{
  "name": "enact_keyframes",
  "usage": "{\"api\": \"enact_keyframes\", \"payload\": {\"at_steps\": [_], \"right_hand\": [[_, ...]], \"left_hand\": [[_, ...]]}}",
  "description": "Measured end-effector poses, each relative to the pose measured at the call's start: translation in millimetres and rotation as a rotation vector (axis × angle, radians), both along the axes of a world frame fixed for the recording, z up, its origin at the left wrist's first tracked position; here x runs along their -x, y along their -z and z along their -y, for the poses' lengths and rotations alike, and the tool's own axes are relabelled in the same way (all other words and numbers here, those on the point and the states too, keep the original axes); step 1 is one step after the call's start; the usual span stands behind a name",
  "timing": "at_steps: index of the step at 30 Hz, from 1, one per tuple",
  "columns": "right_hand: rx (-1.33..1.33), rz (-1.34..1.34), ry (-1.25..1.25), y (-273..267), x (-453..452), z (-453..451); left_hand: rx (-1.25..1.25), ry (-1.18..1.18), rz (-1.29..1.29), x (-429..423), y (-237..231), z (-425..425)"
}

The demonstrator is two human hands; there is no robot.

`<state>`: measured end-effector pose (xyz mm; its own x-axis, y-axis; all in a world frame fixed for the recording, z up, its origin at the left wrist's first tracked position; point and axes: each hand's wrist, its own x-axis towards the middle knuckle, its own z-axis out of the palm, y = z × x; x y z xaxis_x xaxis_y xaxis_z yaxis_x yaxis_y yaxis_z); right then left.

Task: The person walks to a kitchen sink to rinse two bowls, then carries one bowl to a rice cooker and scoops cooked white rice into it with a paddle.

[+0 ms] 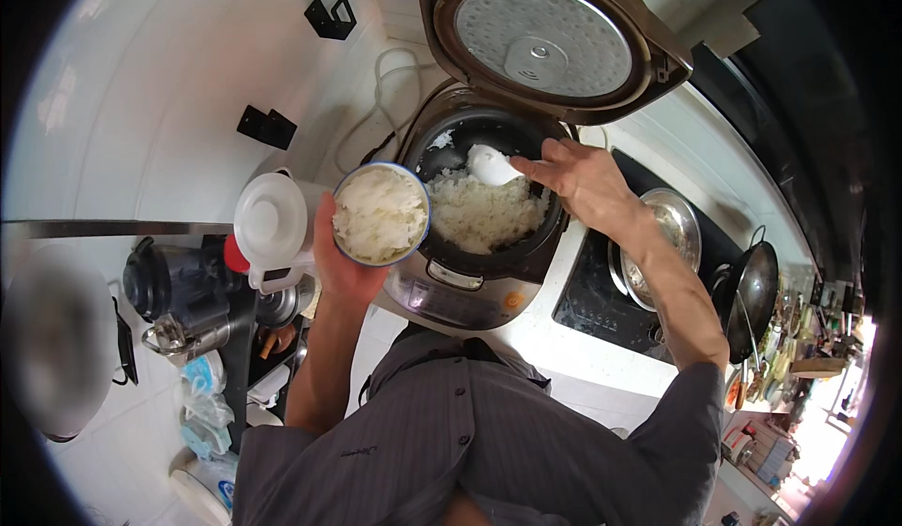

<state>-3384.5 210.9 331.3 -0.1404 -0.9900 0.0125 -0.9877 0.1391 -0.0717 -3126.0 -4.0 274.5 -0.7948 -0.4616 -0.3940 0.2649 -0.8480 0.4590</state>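
Observation:
My left hand point(345, 265) holds a blue-rimmed bowl point(427, 205), heaped with cooked white rice point(379, 212), just left of the rice cooker's pot. In my right hand point(581, 177) is a white rice paddle point(491, 165), its blade over the rice point(486, 212) in the dark inner pot point(518, 131). The brown lid point(451, 40) of the rice cooker point(465, 300) stands raised behind the pot. Some rice clings to the pot's upper left wall. The paddle's handle is mostly hidden by my fingers.
A lidded white plastic pitcher point(271, 219) stands left of the bowl. Right of the cooker, a metal pan point(676, 223) sits on a black cooktop point(592, 307), with a dark wok point(757, 300) beyond. A cord point(380, 96) lies behind the bowl. A blender point(187, 279) stands at the left.

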Motion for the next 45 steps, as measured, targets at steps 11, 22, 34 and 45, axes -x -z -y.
{"api": "enact_keyframes", "payload": {"at_steps": [11, 22, 34, 45], "right_hand": [[-0.052, 0.012, -0.062, 19, 26, -21], [-0.073, -0.008, -0.039, 26, -7, -14], [-0.018, -0.069, -0.061, 30, -54, -5], [-0.063, -0.091, 0.036, 30, -65, 4]], "left_hand": [[0.026, -0.002, 0.055, 0, 2, -1], [0.017, 0.002, 0.034, 2, -5, -3], [-0.009, -0.009, 0.038, 1, 3, -1], [0.004, 0.023, -0.013, -1, 2, 0]]}}
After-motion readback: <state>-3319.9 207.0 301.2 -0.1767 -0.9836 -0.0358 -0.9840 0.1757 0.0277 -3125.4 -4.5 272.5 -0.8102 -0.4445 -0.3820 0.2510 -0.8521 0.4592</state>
